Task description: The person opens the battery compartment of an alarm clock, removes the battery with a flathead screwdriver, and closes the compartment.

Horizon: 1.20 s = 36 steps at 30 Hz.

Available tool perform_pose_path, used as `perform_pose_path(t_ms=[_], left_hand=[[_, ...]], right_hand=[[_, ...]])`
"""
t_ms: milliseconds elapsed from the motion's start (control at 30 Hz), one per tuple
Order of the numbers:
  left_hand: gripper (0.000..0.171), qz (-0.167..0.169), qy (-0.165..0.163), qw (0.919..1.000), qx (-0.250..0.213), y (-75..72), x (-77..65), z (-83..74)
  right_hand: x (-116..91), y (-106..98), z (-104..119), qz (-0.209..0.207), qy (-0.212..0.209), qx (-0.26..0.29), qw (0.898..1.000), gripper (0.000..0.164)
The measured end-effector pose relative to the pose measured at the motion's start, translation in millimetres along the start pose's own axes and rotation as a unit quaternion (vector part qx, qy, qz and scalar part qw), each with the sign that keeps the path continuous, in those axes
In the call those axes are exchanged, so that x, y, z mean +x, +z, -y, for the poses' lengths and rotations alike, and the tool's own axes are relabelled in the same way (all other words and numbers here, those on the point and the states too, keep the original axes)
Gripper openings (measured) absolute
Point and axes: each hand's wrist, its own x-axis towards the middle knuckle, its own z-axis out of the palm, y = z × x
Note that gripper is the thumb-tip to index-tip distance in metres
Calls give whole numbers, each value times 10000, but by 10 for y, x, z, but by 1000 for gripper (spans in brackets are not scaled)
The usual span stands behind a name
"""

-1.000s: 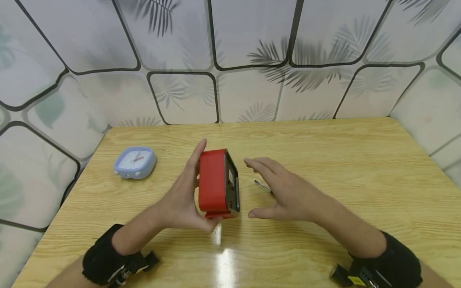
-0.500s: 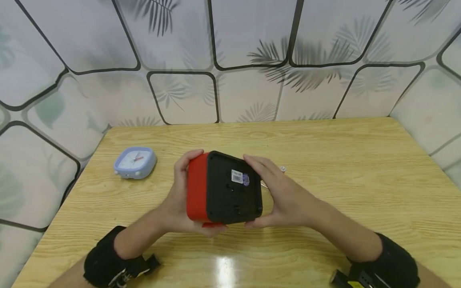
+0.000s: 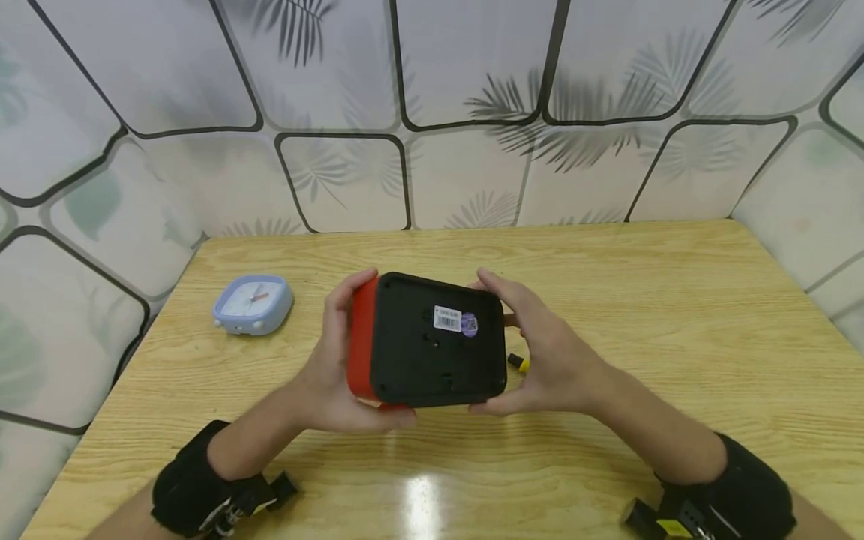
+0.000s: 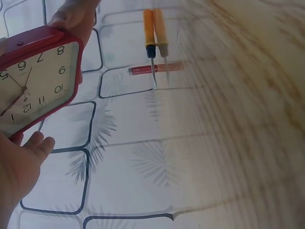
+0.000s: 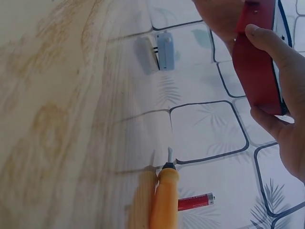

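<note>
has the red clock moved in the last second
Yes: judged against the light-blue clock in the head view, the red clock has turned, its right edge now farther right, so its black back faces the camera more squarely.

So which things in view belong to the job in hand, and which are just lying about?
In the job, going by what is held:
red clock, gripped by left hand and right hand

Lying about, held by neither hand:
blue clock
screwdriver, possibly meant for this job
red battery, possibly likewise
</note>
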Motion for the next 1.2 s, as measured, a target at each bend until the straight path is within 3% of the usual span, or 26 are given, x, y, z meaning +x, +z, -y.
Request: perform_pose_path(t_ms=[233,500,667,933,1200], left_hand=[[116,-122,28,9996,256,-50,23,-2],[116,-123,-117,9949,991,-95,36,-36],[115,23,-174,9875,1566,-117,37,-46],[116,337,-78,9779,2062,-132,45,-44],[136,578,-533,9551,2856,-140,21,-51]], right_hand=[[19,-52,-30,-430,-504,-260,9975,132],[26,-90,-53,-639,-699,-482,9943,123],[42,-101,-66,-645,-883,-667,9918,117],[27,-107,-83,-432,-828,-1020,9904,121],[21,-105,-103,-332,-767,-1346,9874,124]])
